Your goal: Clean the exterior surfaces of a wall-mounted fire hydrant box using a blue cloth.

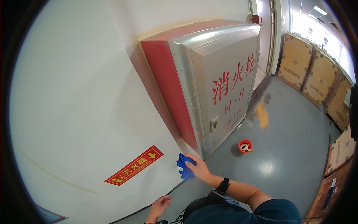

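Observation:
My right hand is closed on a crumpled blue cloth, held against or close to the white wall by the lower corner of a red fire hydrant cabinet. The cabinet has a silver metal door with red lettering and a small latch. Lower down, near the foot of the wall, my left hand hangs with loosely bent fingers and nothing visible in it. A slanted red and yellow sign is stuck to the wall, left of the cloth.
On the grey floor right of the cabinet stands a small orange bucket with a roll of tape and other items inside. A yellow patch marks the floor beyond. Several wooden crates line the right side. A doorway opens behind the cabinet.

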The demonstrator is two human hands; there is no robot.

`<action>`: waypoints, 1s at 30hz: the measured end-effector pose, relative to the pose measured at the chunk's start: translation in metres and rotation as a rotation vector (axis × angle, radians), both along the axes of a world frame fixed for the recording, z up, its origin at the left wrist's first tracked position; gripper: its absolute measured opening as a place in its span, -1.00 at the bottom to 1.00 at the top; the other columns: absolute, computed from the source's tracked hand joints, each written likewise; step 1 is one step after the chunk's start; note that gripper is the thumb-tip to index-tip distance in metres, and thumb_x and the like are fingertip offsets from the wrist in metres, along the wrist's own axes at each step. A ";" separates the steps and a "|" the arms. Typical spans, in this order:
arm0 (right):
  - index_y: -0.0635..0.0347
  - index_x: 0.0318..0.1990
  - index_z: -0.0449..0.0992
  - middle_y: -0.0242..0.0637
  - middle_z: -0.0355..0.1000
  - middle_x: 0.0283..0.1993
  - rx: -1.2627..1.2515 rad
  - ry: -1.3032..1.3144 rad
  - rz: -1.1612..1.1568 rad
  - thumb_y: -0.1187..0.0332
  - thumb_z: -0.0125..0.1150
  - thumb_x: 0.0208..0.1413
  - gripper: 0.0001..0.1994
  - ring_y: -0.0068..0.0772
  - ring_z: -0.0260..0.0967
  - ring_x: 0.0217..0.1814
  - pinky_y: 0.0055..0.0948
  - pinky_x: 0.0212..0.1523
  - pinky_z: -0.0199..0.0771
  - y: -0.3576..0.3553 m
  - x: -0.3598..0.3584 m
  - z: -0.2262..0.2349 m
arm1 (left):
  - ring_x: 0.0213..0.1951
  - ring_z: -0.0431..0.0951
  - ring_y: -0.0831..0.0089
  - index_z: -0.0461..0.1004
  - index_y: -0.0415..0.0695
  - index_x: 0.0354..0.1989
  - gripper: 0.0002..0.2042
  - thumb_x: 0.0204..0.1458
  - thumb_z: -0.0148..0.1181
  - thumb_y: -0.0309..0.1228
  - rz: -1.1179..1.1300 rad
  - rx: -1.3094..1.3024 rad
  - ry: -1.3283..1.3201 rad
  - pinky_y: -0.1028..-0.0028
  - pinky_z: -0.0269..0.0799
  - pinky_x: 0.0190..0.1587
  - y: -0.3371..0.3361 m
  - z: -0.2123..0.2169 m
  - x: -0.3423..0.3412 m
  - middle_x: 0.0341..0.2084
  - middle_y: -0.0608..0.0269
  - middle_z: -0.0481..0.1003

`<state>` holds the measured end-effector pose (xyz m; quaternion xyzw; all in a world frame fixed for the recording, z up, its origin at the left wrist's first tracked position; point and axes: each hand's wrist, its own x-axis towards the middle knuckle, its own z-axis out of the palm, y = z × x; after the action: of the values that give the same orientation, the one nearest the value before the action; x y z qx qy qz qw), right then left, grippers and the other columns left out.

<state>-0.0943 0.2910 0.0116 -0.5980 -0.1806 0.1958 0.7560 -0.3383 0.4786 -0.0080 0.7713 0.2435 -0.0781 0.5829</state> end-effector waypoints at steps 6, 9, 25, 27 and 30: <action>0.19 0.17 0.41 -0.26 0.44 0.06 0.094 0.120 0.003 0.37 0.16 0.23 -0.64 -0.51 0.39 0.01 -0.46 0.01 0.48 -0.013 -0.002 -0.002 | -0.08 0.52 0.52 0.42 -0.26 0.09 -0.69 0.19 0.15 -0.44 -0.001 0.004 -0.015 0.52 0.41 0.02 -0.007 0.001 0.005 -0.12 0.18 0.56; 0.20 0.17 0.41 -0.26 0.45 0.04 0.129 0.211 -0.027 0.38 0.16 0.22 -0.64 -0.51 0.39 0.01 -0.48 0.04 0.45 -0.022 0.000 -0.005 | -0.12 0.52 0.55 0.43 -0.22 0.09 -0.68 0.17 0.17 -0.43 -0.024 0.001 -0.028 0.54 0.42 -0.01 -0.007 0.000 0.008 -0.13 0.22 0.56; 0.14 0.05 0.53 -0.12 0.40 0.01 0.026 -0.583 -0.389 0.45 0.19 0.14 -0.70 -0.23 0.42 -0.01 -0.41 -0.02 0.44 0.008 -0.003 0.082 | -0.14 0.53 0.55 0.44 -0.18 0.10 -0.66 0.17 0.18 -0.36 -0.069 0.030 0.071 0.54 0.43 -0.03 -0.001 0.014 -0.008 -0.12 0.25 0.57; 0.21 0.05 0.51 -0.15 0.40 -0.02 0.108 -0.502 -0.368 0.47 0.22 0.12 -0.69 -0.27 0.41 -0.02 -0.43 -0.02 0.41 0.014 -0.006 0.088 | -0.13 0.53 0.55 0.43 -0.18 0.10 -0.66 0.17 0.18 -0.36 -0.071 0.060 0.063 0.54 0.43 -0.02 0.005 0.016 -0.018 -0.12 0.24 0.57; 0.19 0.06 0.50 -0.14 0.41 0.00 0.079 -0.496 -0.354 0.45 0.21 0.13 -0.68 -0.25 0.42 0.00 -0.42 0.01 0.41 0.016 -0.015 0.066 | -0.13 0.54 0.55 0.43 -0.18 0.10 -0.66 0.17 0.18 -0.36 -0.054 0.075 0.049 0.53 0.44 -0.02 0.015 0.010 -0.032 -0.11 0.23 0.57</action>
<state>-0.1096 0.3070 0.0774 -0.6200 -0.2601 -0.0978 0.7338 -0.3707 0.4941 0.0017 0.7966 0.2396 -0.1036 0.5452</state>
